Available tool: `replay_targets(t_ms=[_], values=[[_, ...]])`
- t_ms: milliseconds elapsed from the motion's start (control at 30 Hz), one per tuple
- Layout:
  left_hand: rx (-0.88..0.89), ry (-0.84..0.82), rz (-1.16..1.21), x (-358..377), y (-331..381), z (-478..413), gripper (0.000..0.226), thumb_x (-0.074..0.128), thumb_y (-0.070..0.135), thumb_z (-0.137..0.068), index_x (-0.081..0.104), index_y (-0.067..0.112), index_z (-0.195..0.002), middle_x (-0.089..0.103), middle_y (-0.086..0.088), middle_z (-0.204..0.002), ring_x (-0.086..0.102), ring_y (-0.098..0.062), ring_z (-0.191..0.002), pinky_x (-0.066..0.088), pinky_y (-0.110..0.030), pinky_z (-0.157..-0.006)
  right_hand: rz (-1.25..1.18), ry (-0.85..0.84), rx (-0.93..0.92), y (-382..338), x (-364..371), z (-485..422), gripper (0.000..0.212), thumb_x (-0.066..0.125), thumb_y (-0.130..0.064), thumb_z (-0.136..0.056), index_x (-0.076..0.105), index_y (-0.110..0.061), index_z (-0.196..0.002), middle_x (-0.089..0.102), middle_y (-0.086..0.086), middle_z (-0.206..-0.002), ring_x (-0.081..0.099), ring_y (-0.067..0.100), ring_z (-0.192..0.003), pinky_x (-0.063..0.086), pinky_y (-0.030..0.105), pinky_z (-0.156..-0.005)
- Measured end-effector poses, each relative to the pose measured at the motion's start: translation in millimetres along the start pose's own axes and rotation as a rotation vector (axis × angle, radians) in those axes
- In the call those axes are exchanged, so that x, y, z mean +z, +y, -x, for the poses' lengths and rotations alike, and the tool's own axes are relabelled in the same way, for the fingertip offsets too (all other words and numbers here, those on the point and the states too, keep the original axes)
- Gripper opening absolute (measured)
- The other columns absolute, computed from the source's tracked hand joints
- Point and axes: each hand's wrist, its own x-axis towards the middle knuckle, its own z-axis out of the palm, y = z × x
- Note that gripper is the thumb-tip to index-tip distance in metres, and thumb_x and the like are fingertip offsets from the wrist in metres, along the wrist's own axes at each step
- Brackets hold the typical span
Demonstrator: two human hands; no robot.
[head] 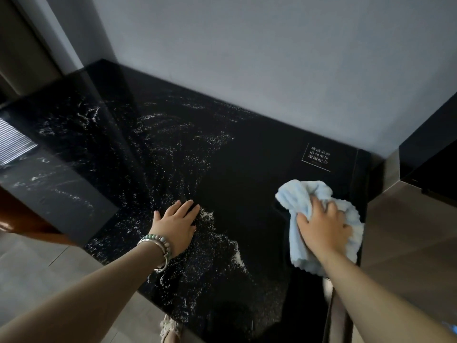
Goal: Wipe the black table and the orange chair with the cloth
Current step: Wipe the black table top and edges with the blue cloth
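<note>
Both hands are on the black counter (247, 169): the right hand (321, 229) grips the blue cloth (304, 194) and should press flat, while the left hand (176, 222) lies open, holding nothing.

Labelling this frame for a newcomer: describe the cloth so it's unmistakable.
Start at the black table against the grey wall, then go to its right end, near the white-lettered sign. There the right hand presses on a crumpled cloth: pale blue and ribbed, the only light, soft thing on the dark glossy top.
</note>
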Motion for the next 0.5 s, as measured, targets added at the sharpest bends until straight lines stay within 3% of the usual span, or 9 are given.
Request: replay_targets(t_ms=[100,133,233,300,333,400,500], values=[[-0.013,0.011,0.011,7,5,7,0.054,0.023,0.035,-0.101,0.000,0.032,-0.150,-0.006,0.013,-0.157,-0.006,-0.019,-0.146,0.008,-0.059,-0.114,0.054,-0.002,0.077,-20,0,25,0.052,0.045,-0.048,-0.088,0.036,-0.033,-0.137,0.038,0.010,-0.133,0.039,0.035,-0.119,0.036,0.046,-0.092],[-0.018,0.019,0.015,9,6,9,0.053,0.022,0.035,-0.101,0.000,0.033,-0.150,-0.006,0.013,-0.157,-0.007,-0.019,-0.146,0.008,-0.060,-0.114,0.048,-0.005,-0.007,-33,3,40,0.051,0.047,-0.049,-0.085,0.043,-0.033,-0.134,0.043,0.011,-0.129,0.044,0.036,-0.114,0.039,0.046,-0.088],[-0.032,0.037,0.029,13,8,12,0.053,0.021,0.034,-0.101,0.000,0.034,-0.149,-0.005,0.013,-0.157,-0.006,-0.019,-0.146,0.008,-0.060,-0.114,0.013,0.009,-0.497,-57,20,78,0.045,0.046,-0.049,-0.071,0.062,-0.031,-0.110,0.058,0.004,-0.099,0.059,0.028,-0.087,0.047,0.042,-0.066],[-0.033,0.035,0.025,12,8,11,0.053,0.021,0.035,-0.101,0.000,0.035,-0.149,-0.006,0.014,-0.157,-0.006,-0.019,-0.146,0.008,-0.060,-0.114,0.031,0.019,-0.609,-53,16,68,0.042,0.047,-0.047,-0.074,0.060,-0.032,-0.111,0.058,0.000,-0.101,0.060,0.025,-0.089,0.048,0.039,-0.069],[-0.032,0.027,0.020,10,8,11,0.053,0.021,0.035,-0.101,-0.001,0.035,-0.149,-0.006,0.013,-0.157,-0.006,-0.019,-0.146,0.009,-0.060,-0.114,0.056,0.041,-0.559,-46,13,54,0.043,0.048,-0.047,-0.080,0.055,-0.033,-0.120,0.056,0.002,-0.111,0.058,0.027,-0.099,0.047,0.041,-0.076],[-0.030,0.019,0.015,9,8,11,0.053,0.021,0.036,-0.101,-0.001,0.035,-0.149,-0.006,0.013,-0.157,-0.006,-0.019,-0.146,0.009,-0.060,-0.114,0.059,-0.007,-0.287,-24,7,20,0.049,0.045,-0.046,-0.089,0.039,-0.034,-0.136,0.043,0.005,-0.131,0.044,0.030,-0.119,0.038,0.044,-0.091],[-0.035,0.031,0.027,10,8,13,0.053,0.022,0.034,-0.101,0.000,0.035,-0.149,-0.005,0.014,-0.157,-0.006,-0.019,-0.146,0.009,-0.060,-0.114,-0.033,0.010,0.058,-7,-6,0,0.045,0.044,-0.044,-0.091,0.037,-0.031,-0.134,0.039,0.008,-0.134,0.039,0.032,-0.121,0.033,0.045,-0.095]])
